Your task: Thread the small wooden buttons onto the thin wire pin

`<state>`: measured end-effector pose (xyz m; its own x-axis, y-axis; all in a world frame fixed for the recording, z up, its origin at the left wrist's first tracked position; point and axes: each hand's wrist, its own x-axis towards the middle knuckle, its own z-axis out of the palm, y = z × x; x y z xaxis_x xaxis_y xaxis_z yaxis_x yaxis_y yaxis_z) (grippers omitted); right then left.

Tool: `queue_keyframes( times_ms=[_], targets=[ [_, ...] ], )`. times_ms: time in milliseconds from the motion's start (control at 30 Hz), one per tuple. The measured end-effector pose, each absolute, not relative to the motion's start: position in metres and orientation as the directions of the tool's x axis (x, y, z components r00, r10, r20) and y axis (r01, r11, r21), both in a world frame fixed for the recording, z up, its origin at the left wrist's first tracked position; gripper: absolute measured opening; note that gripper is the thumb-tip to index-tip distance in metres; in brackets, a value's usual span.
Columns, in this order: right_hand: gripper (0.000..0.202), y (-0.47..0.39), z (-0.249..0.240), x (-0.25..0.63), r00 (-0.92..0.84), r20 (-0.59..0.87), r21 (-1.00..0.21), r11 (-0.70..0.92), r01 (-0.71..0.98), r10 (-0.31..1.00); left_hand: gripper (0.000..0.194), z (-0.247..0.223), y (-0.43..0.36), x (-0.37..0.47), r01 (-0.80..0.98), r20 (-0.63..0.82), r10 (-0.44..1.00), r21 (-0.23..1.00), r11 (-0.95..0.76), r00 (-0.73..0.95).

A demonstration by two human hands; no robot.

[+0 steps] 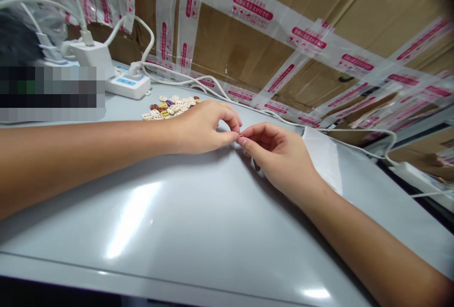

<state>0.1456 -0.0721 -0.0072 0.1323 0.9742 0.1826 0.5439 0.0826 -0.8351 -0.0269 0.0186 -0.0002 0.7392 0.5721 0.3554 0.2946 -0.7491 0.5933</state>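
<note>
Over the middle of the table, my left hand (202, 127) and my right hand (280, 155) meet at their fingertips. A small reddish piece (241, 135) shows at the pinched thumb and forefinger of my right hand. It is too small and too covered to name. The left thumb and curled fingers close in against it from the other side; what they grip, if anything, is hidden. Just behind my left hand lies a loose pile of buttons (182, 104), mostly cream, with some brown, yellow and purple ones. The left hand hides part of this pile.
A white power strip (129, 85) with plugs and an adapter (92, 58) stands at the back left. A white cable (216, 84) runs along the rear edge. Taped cardboard boxes (213, 37) rise behind. A white sheet (322, 158) lies beyond my right wrist.
</note>
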Motion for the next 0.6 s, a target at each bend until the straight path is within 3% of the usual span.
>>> queue_keyframes(
  times_ms=[400,600],
  targets=[
    [0.018,-0.070,-0.007,0.148,0.206,0.203,-0.887,0.091,0.452,0.957,0.025,-0.002,0.022,-0.030,0.356,0.360,0.602,0.555,-0.752,0.712],
    [0.018,-0.066,-0.010,0.154,0.306,0.250,-0.897,0.101,0.430,0.919,0.037,0.012,0.026,-0.037,0.408,0.529,0.543,0.359,-0.840,0.652]
  ],
)
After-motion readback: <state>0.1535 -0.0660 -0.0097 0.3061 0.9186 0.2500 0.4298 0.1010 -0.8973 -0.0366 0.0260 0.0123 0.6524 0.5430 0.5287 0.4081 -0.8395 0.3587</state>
